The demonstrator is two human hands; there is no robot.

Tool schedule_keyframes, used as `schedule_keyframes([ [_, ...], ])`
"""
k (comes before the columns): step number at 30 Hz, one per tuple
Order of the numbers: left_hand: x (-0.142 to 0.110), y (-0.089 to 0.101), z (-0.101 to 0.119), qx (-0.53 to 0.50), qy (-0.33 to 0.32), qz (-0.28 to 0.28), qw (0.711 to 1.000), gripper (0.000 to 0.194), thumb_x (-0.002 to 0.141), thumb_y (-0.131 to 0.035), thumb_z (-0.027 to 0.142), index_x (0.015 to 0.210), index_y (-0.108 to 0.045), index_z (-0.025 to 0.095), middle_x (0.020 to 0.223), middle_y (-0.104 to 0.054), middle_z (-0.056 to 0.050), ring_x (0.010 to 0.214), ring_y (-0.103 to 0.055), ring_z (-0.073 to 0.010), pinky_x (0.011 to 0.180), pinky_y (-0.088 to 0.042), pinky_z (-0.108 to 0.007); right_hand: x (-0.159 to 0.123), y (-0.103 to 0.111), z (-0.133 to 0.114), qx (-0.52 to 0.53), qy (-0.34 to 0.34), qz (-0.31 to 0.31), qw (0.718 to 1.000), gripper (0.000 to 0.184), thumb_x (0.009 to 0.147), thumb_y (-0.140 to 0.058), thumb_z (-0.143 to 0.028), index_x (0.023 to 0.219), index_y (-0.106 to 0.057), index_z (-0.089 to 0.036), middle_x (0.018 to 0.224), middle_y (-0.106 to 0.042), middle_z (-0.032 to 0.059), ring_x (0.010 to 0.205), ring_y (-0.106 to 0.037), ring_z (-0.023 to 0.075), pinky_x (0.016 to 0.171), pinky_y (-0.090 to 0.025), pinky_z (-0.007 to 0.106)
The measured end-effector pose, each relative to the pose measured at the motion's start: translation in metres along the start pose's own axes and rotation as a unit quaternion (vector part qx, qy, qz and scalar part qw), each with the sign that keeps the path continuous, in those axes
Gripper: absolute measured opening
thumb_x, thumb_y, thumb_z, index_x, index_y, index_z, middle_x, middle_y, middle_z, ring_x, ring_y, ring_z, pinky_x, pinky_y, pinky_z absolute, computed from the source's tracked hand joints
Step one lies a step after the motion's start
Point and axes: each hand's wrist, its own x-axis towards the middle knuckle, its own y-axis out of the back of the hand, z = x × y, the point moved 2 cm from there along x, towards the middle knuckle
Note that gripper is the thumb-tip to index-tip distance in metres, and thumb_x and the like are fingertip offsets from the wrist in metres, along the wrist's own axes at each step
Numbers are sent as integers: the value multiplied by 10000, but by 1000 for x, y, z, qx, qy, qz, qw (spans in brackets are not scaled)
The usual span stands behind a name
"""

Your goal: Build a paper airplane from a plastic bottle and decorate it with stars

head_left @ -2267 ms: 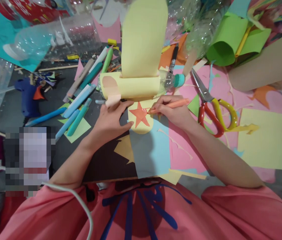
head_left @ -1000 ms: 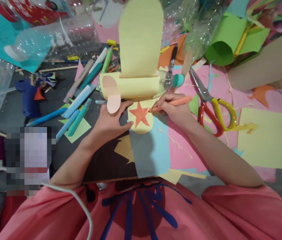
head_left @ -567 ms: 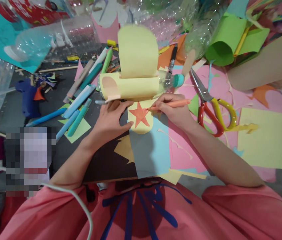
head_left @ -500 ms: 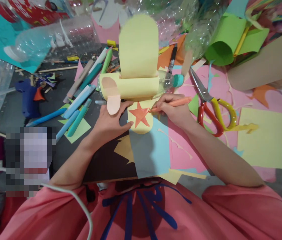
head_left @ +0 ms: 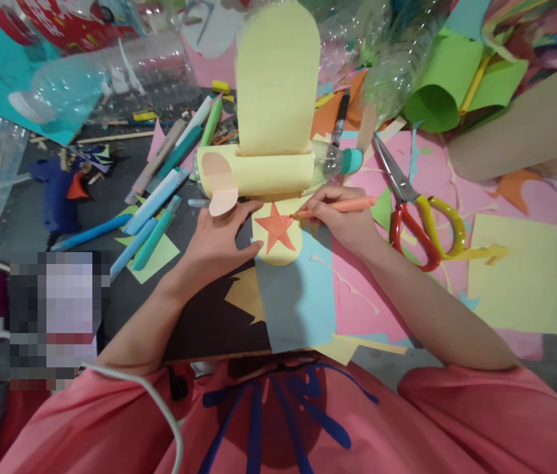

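Observation:
A plastic bottle wrapped in yellow paper (head_left: 263,172) lies on its side, its teal cap (head_left: 353,160) pointing right. One yellow paper wing (head_left: 277,79) stands up behind it. Another rounded yellow wing (head_left: 278,253) lies flat in front, with an orange star (head_left: 275,227) on it. My left hand (head_left: 219,238) lies flat with fingers spread, pressing on the left edge of that flat wing. My right hand (head_left: 342,217) is closed on an orange marker (head_left: 340,205), whose tip touches the star's right point. A peach paper flap (head_left: 222,201) hangs at the bottle's left end.
Red and yellow scissors (head_left: 419,207) lie right of my right hand. Several markers (head_left: 160,197) lie to the left, beside a blue glue gun (head_left: 54,191). Clear bottles (head_left: 110,72), a green paper roll (head_left: 451,85), a brown roll (head_left: 520,128) and coloured paper scraps crowd the table.
The upright yellow wing bent down and sprang back up. The peach flap wobbled at the bottle's end. The marker tip stays at the star's right point; my left hand has held still.

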Motion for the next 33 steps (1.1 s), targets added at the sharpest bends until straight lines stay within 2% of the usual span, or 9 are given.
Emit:
schedule_keyframes([
  [6, 0, 0, 0, -4, 2, -1, 1000, 575, 843, -574, 369, 1403, -544, 242, 1208, -612, -94, 1194, -534, -314, 1114, -357, -468, 1, 1, 0, -9, -9, 1, 1000, 147, 674, -579, -177, 536, -618, -209, 569, -648, -9, 517, -562, 113, 499, -473, 256],
  [12, 0, -1, -1, -13, -4, 3, 1000, 585, 835, -591, 366, 1408, -531, 259, 1187, -618, -84, 1153, -551, -302, 1104, -372, -465, 1, 1, -1, 0, -7, 4, 1000, 116, 688, -617, -218, 579, -657, -215, 550, -638, -24, 513, -564, 111, 507, -483, 254],
  [19, 0, 0, 1, -12, 7, -4, 1000, 579, 845, -568, 372, 1410, -527, 257, 1200, -602, -87, 1207, -529, -306, 1145, -330, -455, 1, 1, 0, 0, -2, 3, 1000, 152, 691, -585, -165, 546, -605, -208, 561, -643, -18, 497, -557, 104, 490, -482, 245],
  [24, 0, 1, 2, -4, 8, -10, 1000, 582, 841, -571, 364, 1407, -538, 232, 1198, -602, -97, 1198, -534, -318, 1132, -341, -473, 1, 0, 1, 16, -2, 2, 1000, 125, 704, -613, -192, 586, -653, -206, 542, -611, -29, 501, -564, 108, 507, -490, 257],
  [28, 0, 0, 1, -1, 6, -5, 1000, 583, 837, -593, 353, 1406, -539, 239, 1201, -606, -86, 1171, -552, -308, 1115, -359, -464, 1, 1, 1, 4, -2, 2, 1000, 151, 681, -589, -150, 542, -625, -199, 555, -627, -19, 503, -551, 100, 493, -452, 243],
  [33, 0, -1, 0, 3, 8, -2, 1000, 596, 832, -601, 357, 1413, -542, 240, 1205, -611, -88, 1144, -568, -303, 1096, -381, -456, 1, 2, 1, 11, -14, 10, 1000, 138, 677, -593, -151, 556, -632, -202, 564, -631, -24, 509, -547, 102, 507, -459, 251],
])
